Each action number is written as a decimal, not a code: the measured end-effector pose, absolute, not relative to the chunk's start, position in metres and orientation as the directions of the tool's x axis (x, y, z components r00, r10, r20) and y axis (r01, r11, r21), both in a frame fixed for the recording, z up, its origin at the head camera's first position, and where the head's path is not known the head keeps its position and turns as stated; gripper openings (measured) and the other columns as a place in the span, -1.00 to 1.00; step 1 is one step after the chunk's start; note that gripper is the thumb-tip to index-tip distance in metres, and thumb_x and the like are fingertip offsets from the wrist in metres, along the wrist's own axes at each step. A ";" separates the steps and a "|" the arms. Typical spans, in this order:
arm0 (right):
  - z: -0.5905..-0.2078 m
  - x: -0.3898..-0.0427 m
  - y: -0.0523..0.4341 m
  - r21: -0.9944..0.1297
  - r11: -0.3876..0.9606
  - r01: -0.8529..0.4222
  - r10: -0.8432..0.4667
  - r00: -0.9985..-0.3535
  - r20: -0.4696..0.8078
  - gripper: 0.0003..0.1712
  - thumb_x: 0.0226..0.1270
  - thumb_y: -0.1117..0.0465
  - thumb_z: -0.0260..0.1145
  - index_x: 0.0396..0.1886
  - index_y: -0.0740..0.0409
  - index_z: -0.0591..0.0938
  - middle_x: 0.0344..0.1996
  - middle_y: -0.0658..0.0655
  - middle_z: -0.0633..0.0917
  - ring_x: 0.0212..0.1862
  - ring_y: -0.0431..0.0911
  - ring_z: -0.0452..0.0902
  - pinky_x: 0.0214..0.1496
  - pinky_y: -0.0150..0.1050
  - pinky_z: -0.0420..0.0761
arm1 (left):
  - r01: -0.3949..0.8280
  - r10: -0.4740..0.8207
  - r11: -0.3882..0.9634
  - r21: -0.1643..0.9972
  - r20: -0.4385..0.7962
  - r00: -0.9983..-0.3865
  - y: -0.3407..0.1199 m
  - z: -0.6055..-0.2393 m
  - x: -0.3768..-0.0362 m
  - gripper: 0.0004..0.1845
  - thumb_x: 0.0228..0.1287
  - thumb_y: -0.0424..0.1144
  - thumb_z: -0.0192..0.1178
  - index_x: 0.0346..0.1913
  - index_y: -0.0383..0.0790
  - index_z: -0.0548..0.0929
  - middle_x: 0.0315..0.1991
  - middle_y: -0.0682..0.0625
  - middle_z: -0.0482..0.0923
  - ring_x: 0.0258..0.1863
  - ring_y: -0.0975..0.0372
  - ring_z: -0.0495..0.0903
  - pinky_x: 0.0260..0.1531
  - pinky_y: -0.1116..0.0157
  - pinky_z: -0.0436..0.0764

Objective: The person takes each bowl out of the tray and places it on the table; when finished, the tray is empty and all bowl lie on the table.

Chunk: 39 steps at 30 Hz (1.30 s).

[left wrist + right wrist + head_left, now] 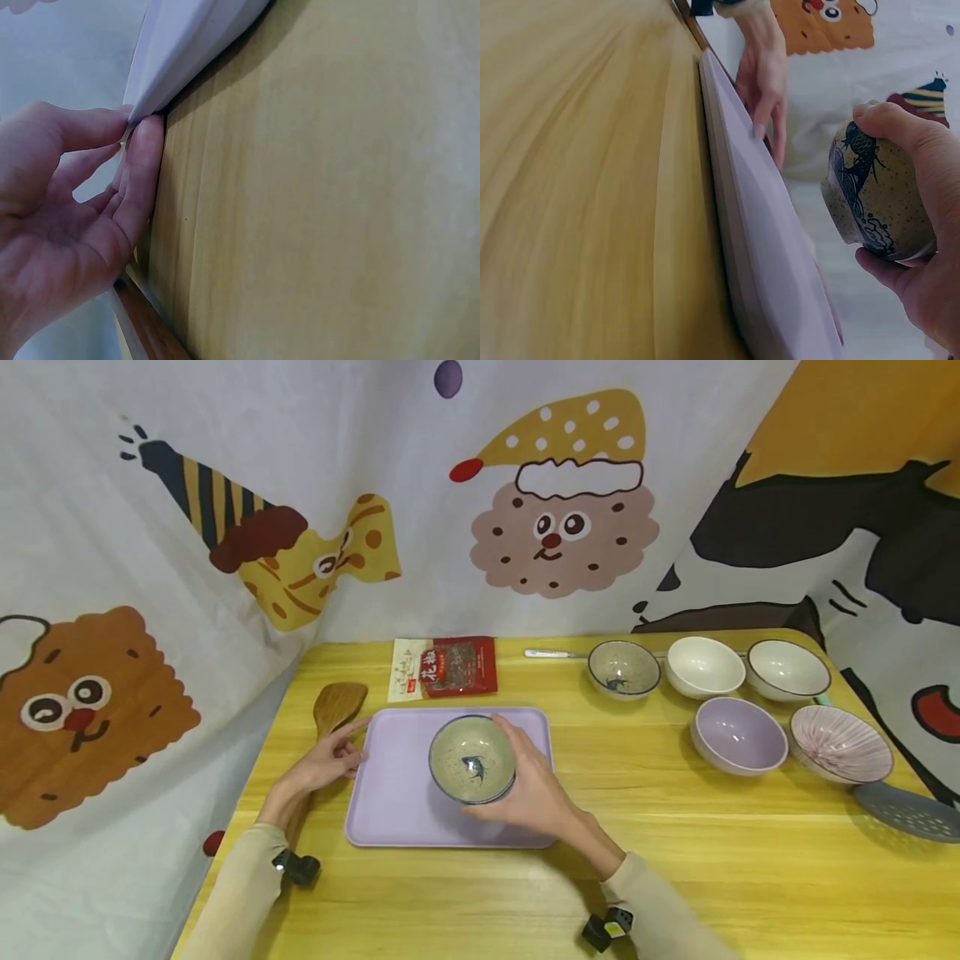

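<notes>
In the head view, a speckled beige bowl (pixel 465 752) with a dark blue rim and a blue fish painted inside is held over the lilac tray (pixel 390 814). My right hand (pixel 532 785) grips it from the right side. The right wrist view shows the bowl (pixel 889 195) raised clear of the tray (pixel 757 225), thumb and fingers on opposite sides of its wall. At the tray's left edge is my left hand (pixel 322 764). Seen from the left wrist, this hand (pixel 75 202) pinches the tray's rim (pixel 176 60) between thumb and finger.
A wooden spatula (pixel 341 703) lies left of the tray, partly under my left arm. Behind the tray is a red spice packet (pixel 457 667). Several bowls stand at right, including a purple one (pixel 738 739), near a grey slotted spoon (pixel 907 810). A metal handle (pixel 551 653) lies behind.
</notes>
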State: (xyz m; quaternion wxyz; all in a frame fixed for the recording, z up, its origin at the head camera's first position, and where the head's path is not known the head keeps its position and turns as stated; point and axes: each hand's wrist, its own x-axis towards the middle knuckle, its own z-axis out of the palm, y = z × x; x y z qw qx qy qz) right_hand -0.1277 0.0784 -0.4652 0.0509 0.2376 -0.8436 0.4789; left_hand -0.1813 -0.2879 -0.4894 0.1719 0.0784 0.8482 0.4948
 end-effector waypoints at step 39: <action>-0.484 -0.127 0.239 -0.774 0.608 -0.180 0.083 -0.954 0.287 0.41 -0.34 0.13 0.79 0.55 0.29 0.20 0.41 0.42 0.39 0.36 0.33 0.35 0.34 0.32 0.33 | -0.029 0.304 0.504 0.863 -0.209 -0.930 -0.287 -0.489 -0.182 -0.30 0.43 -0.44 0.15 0.57 -0.30 0.17 -0.32 -0.21 0.50 -0.40 0.25 0.53 -0.38 0.39 0.64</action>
